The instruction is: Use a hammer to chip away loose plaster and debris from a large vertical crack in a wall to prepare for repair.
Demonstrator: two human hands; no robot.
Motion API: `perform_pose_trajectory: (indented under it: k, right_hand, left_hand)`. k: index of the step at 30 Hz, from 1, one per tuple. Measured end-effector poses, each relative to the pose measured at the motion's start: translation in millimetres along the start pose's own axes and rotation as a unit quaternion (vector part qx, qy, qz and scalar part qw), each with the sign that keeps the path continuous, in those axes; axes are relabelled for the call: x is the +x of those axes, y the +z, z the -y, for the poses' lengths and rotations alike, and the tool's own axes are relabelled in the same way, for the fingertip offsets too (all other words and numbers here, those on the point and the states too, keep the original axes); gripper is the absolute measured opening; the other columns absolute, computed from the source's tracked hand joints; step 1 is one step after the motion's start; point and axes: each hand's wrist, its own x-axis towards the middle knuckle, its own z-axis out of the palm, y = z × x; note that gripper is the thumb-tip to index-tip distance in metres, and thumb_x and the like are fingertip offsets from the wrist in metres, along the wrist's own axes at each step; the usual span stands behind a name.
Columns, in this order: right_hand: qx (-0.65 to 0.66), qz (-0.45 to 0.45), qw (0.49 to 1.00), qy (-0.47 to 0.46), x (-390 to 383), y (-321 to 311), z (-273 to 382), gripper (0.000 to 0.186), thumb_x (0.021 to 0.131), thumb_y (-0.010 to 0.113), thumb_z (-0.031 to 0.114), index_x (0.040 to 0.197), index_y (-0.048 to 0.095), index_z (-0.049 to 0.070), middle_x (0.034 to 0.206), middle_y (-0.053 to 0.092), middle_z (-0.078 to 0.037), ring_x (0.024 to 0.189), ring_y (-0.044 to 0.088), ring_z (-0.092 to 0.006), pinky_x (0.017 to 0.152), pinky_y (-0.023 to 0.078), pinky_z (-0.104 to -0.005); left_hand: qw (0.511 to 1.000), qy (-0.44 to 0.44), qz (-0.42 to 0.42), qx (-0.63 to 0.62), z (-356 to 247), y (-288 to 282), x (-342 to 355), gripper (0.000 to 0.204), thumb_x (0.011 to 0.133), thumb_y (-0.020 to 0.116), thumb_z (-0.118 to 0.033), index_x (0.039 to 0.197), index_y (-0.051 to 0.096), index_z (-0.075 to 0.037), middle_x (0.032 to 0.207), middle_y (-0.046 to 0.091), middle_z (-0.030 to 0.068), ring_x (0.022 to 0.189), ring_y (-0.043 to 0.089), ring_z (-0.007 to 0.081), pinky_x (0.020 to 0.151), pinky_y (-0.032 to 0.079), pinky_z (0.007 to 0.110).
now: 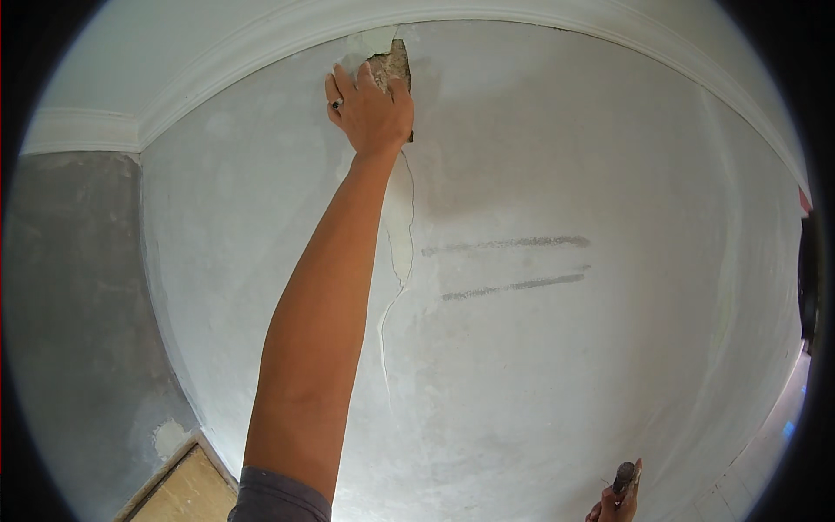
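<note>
My left hand point(372, 111) reaches high up the grey plastered wall point(522, 191), its fingers apart and a ring on one of them. It lies over the edge of a broken-out hole point(396, 65) that shows rough brownish material. Pale exposed plaster point(372, 40) borders the hole near the ceiling trim. Low on the right, only part of my right hand point(616, 511) shows, closed around a tool with a dark, rounded handle end point(624, 476). The tool's working end cannot be made out.
Below the hole, a crack point(400, 226) with pale plaster runs down the wall. Two dark smudged strokes point(513, 246) mark its middle. White moulding point(487, 16) follows the ceiling. A darker wall point(78, 304) and a wood-framed panel point(178, 491) stand at left.
</note>
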Motion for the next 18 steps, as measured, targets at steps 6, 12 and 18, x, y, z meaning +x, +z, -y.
perform_pose_trajectory:
  k: [6, 12, 18]
  right_hand:
    - [-0.005, -0.003, 1.0, 0.022, -3.2, -3.5, -9.6, 0.065, 0.104, 0.058, 0.011, 0.163, 0.03, 0.012, 0.069, 0.05, 0.001, 0.053, 0.047, -0.0101, 0.046, 0.041, -0.0269]
    - [-0.006, -0.013, 0.998, 0.055, 1.5, -7.6, -21.5, 0.046, 0.105, 0.06, 0.015, 0.146, 0.043, 0.002, 0.069, 0.05, 0.0, 0.053, 0.047, -0.0098, 0.046, 0.041, -0.0267]
    - [-0.031, -0.027, 0.998, 0.052, 2.8, -8.1, -16.7, 0.051, 0.105, 0.061, 0.015, 0.15, 0.04, 0.005, 0.069, 0.05, 0.0, 0.054, 0.048, -0.0095, 0.046, 0.041, -0.0266]
  left_hand:
    - [0.99, 0.085, -0.003, 0.108, 11.4, 8.5, 9.8, 0.053, 0.098, 0.053, -0.035, 0.142, 0.059, -0.005, 0.16, 0.038, 0.0188, 0.153, 0.024, 0.0334, 0.118, 0.022, 0.055]
    - [0.995, 0.07, -0.01, 0.065, 20.6, 3.2, 33.2, 0.052, 0.095, 0.064, -0.036, 0.139, 0.064, -0.009, 0.15, 0.053, 0.012, 0.146, 0.038, 0.0336, 0.113, 0.03, 0.056]
    - [0.991, 0.093, -0.034, 0.086, 19.3, 12.9, 56.6, 0.053, 0.089, 0.077, -0.046, 0.131, 0.072, -0.014, 0.145, 0.062, 0.0047, 0.14, 0.045, 0.0324, 0.109, 0.035, 0.055]
